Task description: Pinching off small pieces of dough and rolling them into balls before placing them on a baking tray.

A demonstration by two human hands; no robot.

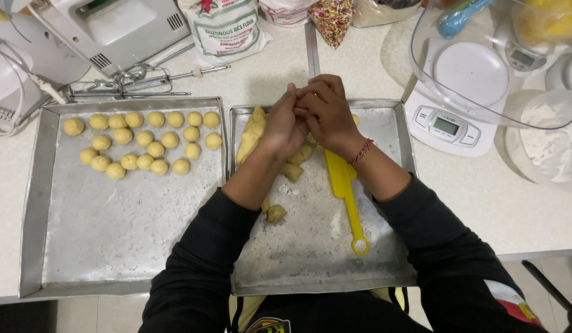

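— How do the hands stand?
— The left hand point(284, 123) and right hand point(326, 111) press together; what the grip holds I cannot tell.
— And around them?
— A dough lump point(252, 135) lies just beside, on the right tray point(384, 111), with a yellow scraper point(344, 185). Dough balls point(144, 142) fill the left tray point(113, 246) on the table point(483, 197).

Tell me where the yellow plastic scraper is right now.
The yellow plastic scraper lies in the right-hand metal tray, just below the right hand, right of the loose dough pieces.
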